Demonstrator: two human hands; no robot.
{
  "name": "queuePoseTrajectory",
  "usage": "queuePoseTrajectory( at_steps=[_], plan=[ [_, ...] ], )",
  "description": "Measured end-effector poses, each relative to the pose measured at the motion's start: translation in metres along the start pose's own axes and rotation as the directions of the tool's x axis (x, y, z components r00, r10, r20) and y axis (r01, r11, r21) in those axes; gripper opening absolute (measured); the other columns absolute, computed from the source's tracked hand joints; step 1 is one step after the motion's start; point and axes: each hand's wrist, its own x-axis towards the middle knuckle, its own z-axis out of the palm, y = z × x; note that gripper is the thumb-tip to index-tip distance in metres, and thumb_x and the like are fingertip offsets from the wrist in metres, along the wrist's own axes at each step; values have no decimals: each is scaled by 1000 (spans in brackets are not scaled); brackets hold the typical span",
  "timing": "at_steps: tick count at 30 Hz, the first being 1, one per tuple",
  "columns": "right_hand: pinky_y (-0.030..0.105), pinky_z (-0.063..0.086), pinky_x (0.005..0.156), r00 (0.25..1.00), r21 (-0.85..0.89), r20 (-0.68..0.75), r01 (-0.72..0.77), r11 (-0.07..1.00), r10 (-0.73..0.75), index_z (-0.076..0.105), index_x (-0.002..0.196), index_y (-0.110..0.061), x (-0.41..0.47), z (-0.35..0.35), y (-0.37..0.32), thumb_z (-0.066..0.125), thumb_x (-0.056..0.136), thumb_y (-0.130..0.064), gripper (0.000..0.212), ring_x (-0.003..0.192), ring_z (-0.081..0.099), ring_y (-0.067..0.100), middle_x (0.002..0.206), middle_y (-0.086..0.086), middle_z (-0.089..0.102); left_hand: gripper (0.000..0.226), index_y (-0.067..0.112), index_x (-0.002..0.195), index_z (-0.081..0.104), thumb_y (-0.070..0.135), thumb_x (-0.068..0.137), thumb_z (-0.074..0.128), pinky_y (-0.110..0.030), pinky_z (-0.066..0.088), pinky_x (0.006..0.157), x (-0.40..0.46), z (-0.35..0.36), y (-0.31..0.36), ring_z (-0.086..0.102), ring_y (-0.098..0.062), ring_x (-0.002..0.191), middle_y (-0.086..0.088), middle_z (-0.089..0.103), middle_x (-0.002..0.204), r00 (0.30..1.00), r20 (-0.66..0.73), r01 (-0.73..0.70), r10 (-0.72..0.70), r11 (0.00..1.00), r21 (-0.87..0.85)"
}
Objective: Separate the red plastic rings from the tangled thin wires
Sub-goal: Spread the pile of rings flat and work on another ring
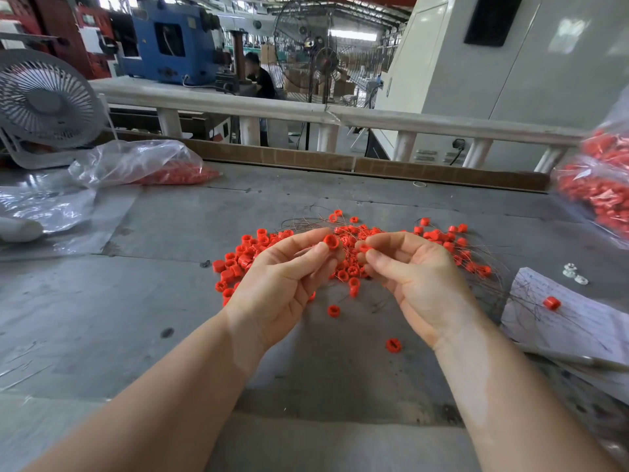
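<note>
Head view: my left hand [286, 281] pinches one red ring [331, 241], my right hand [413, 274] pinches another [364, 248], both lifted above the pile [343, 264] to free the wires [490, 267] beneath.

This is a factory floor. Beyond the grey worktable [170, 301] runs a white railing [272, 107], and behind it stand a blue machine [166, 42], a large pedestal fan [306, 49] and a pale machine cabinet [493, 80]. On the worktable's left sit a small white fan [44, 100] and a bulk plastic bag of red parts [146, 165].
</note>
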Motion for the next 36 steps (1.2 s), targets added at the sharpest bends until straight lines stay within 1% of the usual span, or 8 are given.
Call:
queuePoseTrajectory(
  at_steps=[8,12,14,17,23,30,33,36],
  plan=[
    [16,52,62,998,157,56,-4,988,-5,69,78,-11,-1,3,-1,56,81,6,22,69,66,9,81,6,73,19,12,74,77,4,68,61,-15,54,62,-2,0,-2,71,-13,76,-6,73,78,999,39,-6,4,999,48],
    [16,52,60,998,199,68,-20,980,7,69,80,-9,-1,4,-1,60,72,-3,14,67,67,9,79,6,73,18,10,74,77,3,69,61,-15,54,62,-2,0,-2,71,-13,76,-7,73,79,999,35,-4,2,999,48],
    [16,52,60,997,210,70,-29,977,14,67,84,-7,0,4,-1,60,69,-7,17,67,67,9,79,6,72,18,11,73,77,4,68,61,-15,54,62,-2,1,-2,71,-13,75,-6,73,79,999,35,-4,3,999,49],
    [16,52,59,997,220,71,-47,974,32,66,87,-6,0,4,-2,59,70,-8,19,66,67,9,78,6,72,18,11,73,77,4,68,61,-15,54,62,-2,1,-2,71,-13,75,-6,73,79,999,36,-5,3,999,47],
    [16,53,58,997,217,58,-59,974,48,64,85,-6,-1,4,-2,60,70,-13,17,65,66,9,75,5,72,18,10,74,77,4,69,61,-15,54,61,-1,1,-2,71,-13,76,-7,73,80,999,38,0,-1,999,43],
    [15,52,63,1000,213,11,19,977,-22,69,75,-8,-1,7,0,65,64,-7,12,69,68,9,71,4,71,18,12,74,77,4,69,61,-15,54,62,-2,1,-2,71,-14,76,-6,73,80,998,56,-2,0,999,35],
    [15,52,64,998,157,5,63,986,-64,70,76,-9,-4,9,0,65,70,0,12,70,68,9,72,4,72,19,12,74,77,4,69,61,-15,54,62,-2,1,-1,71,-13,76,-6,74,80,998,67,-4,2,1000,28],
    [15,52,59,983,-57,-40,175,983,-177,69,76,-16,-6,12,-1,64,80,5,22,65,67,6,69,-2,72,19,12,73,77,4,69,60,-15,54,62,-3,3,-1,71,-13,75,-6,74,80,998,67,-9,7,999,31]
  ],
)
